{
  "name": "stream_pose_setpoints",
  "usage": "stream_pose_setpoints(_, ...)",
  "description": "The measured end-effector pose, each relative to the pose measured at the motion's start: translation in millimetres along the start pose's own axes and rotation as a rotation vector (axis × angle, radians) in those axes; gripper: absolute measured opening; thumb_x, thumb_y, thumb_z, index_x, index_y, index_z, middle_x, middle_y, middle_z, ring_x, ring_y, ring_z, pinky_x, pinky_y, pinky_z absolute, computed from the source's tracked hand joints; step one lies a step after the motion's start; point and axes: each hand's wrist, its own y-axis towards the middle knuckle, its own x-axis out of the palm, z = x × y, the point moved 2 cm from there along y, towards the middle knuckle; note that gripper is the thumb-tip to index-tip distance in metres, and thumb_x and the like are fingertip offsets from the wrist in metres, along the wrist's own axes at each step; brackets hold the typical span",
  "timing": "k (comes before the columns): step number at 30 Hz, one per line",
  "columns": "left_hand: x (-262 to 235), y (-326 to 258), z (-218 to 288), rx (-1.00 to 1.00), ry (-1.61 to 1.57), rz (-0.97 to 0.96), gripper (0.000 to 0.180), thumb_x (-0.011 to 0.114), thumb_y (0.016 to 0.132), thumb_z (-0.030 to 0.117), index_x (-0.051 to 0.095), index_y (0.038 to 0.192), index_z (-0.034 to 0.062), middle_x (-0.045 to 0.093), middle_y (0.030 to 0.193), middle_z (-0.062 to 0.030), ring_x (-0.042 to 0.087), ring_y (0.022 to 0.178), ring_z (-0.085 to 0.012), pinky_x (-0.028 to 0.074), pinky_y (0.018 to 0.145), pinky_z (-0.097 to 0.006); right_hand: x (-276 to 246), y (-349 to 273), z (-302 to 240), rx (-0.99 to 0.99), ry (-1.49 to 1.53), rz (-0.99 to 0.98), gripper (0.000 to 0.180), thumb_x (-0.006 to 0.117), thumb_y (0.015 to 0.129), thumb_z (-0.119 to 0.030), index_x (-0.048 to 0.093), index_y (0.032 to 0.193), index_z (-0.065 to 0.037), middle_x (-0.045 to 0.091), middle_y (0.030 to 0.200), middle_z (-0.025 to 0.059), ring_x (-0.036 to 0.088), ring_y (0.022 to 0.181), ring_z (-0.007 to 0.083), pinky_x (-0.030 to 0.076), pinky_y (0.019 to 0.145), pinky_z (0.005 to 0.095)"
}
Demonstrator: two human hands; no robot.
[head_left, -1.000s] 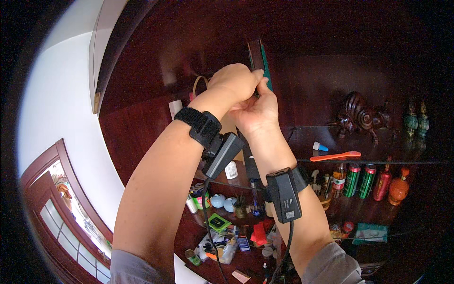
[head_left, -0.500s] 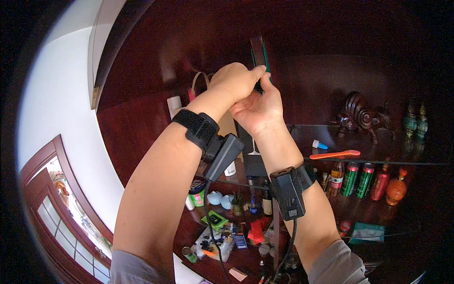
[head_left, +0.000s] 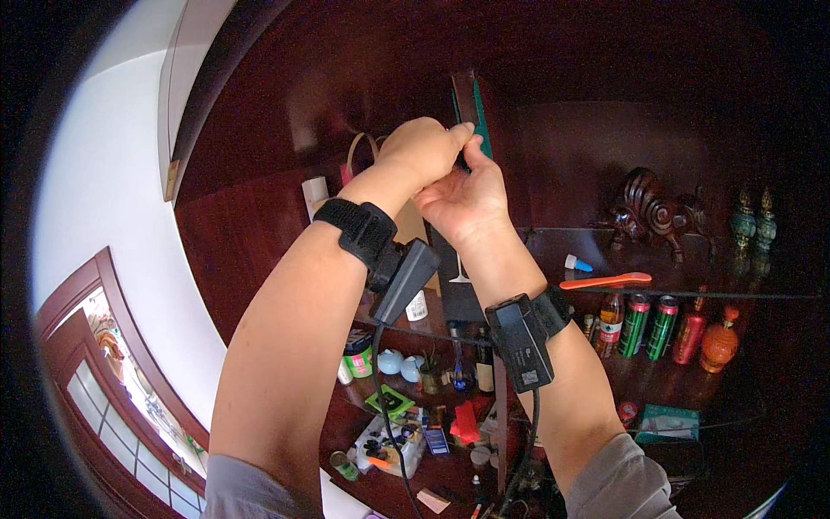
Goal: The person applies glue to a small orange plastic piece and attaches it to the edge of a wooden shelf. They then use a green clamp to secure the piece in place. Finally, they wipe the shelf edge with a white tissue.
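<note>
Both my arms reach up to the edge of an upright dark wooden divider [head_left: 468,104]. A green strip [head_left: 482,117] runs along the divider's edges, just above my hands. My left hand [head_left: 421,151] is closed, its thumb pressed near the strip and its fingers curled out of sight. Close beside it, my right hand [head_left: 471,195] has its palm turned up and its thumb against the strip's lower end. Its other fingers fold in behind my left hand, so I cannot make out fully what they grip. Each wrist carries a black strapped device with a cable.
Right of my arms, a glass shelf bears a carved wooden animal [head_left: 654,212], an orange spoon-like tool [head_left: 605,281] and a blue-capped tube [head_left: 578,264]. Bottles and green cans [head_left: 635,327] stand below. A wine glass foot [head_left: 459,278] shows between my forearms, above cluttered lower shelves.
The whole view has shifted slightly, and my hands appear a little farther left. They keep nearly the same pose at the divider's edge.
</note>
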Motion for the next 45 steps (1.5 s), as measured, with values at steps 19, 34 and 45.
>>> stream_pose_setpoints(19, -3, -20, 16, -0.036, 0.123, 0.033, 0.068, 0.038, 0.077, 0.061, 0.066, 0.078, 0.0000, 0.063, 0.081, -0.0203, 0.061, 0.079, -0.0341, 0.046, 0.073, -0.042, 4, -12, -5, 0.017, -0.068, 0.027, 0.051, 0.041, 0.088, -0.046, 0.046, 0.108, 0.001, 0.056, 0.105, 0.0143, 0.054, 0.102, 0.0258, 0.040, 0.092, 0.0399)
stream_pose_setpoints(34, -3, -19, 15, -0.003, 0.123, 0.049, 0.064, 0.039, 0.079, 0.056, 0.065, 0.071, -0.0019, 0.061, 0.076, -0.0229, 0.060, 0.076, -0.0362, 0.045, 0.071, -0.044, -3, -4, -5, 0.014, 0.007, 0.076, 0.052, 0.038, 0.089, -0.045, 0.047, 0.108, 0.002, 0.056, 0.106, 0.0155, 0.054, 0.100, 0.0275, 0.039, 0.092, 0.0417)
stream_pose_setpoints(45, -4, -26, 15, -0.056, 0.093, 0.044, 0.071, 0.040, 0.076, 0.065, 0.065, 0.080, -0.0016, 0.063, 0.076, -0.0198, 0.062, 0.075, -0.0337, 0.047, 0.069, -0.042, 2, -17, -10, 0.109, -0.098, -0.041, 0.052, 0.038, 0.088, -0.049, 0.051, 0.100, 0.000, 0.059, 0.099, 0.0126, 0.056, 0.097, 0.0246, 0.043, 0.087, 0.0380)
